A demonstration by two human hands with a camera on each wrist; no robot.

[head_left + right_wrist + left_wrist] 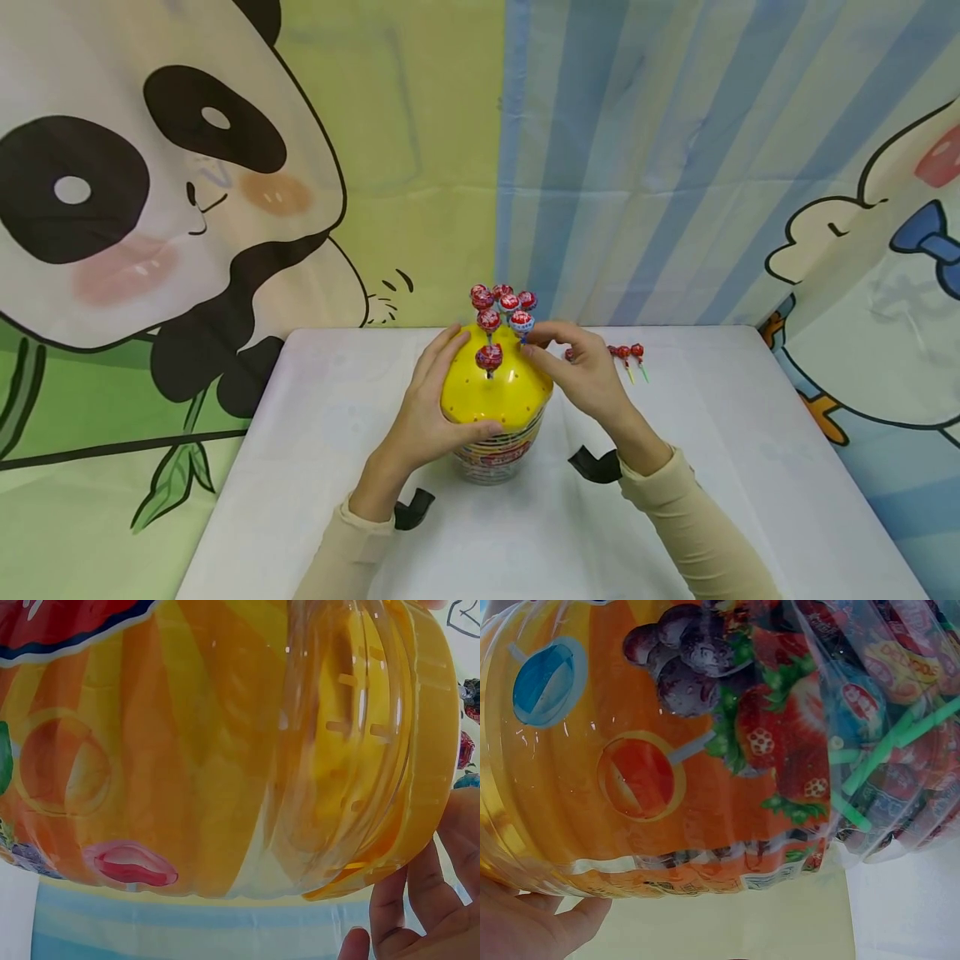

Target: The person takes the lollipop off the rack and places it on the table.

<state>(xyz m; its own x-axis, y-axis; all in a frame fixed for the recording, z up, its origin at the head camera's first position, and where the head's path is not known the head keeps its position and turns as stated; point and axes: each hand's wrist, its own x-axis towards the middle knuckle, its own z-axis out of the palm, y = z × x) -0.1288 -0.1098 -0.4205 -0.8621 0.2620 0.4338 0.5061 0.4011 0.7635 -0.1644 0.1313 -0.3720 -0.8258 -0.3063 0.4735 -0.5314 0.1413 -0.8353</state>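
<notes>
1. Cartoon backdrop [420, 167] behind everything: big panda [168, 179] on the left, blue stripes and a white bird with a blue bow tie [930, 242] on the right
2. White table [315, 408] below it, and the plastic candy jar [489, 469] stands upright around the middle, between both hands
3. Yellow lid [495, 404] is on the jar, domed and dotted with small holes, with a bunch of red-wrapped lollipops [489, 357] sticking up out of it
4. Left hand [422, 417] is spread wide but curved round the lid's left side, thumb across the front, so it's got a hold on the jar
5. Right hand [587, 373] is nearly closed at the fingertips, looks like it's pinching the stick of the blue-and-red lollipop [521, 322] on the lid's right
6. Few loose lollipops [625, 352] lie on the table past the right hand
7. Orange label [697, 787] shows grapes and strawberries, with wrapped candy and green sticks [877, 754] visible through the clear plastic
</notes>
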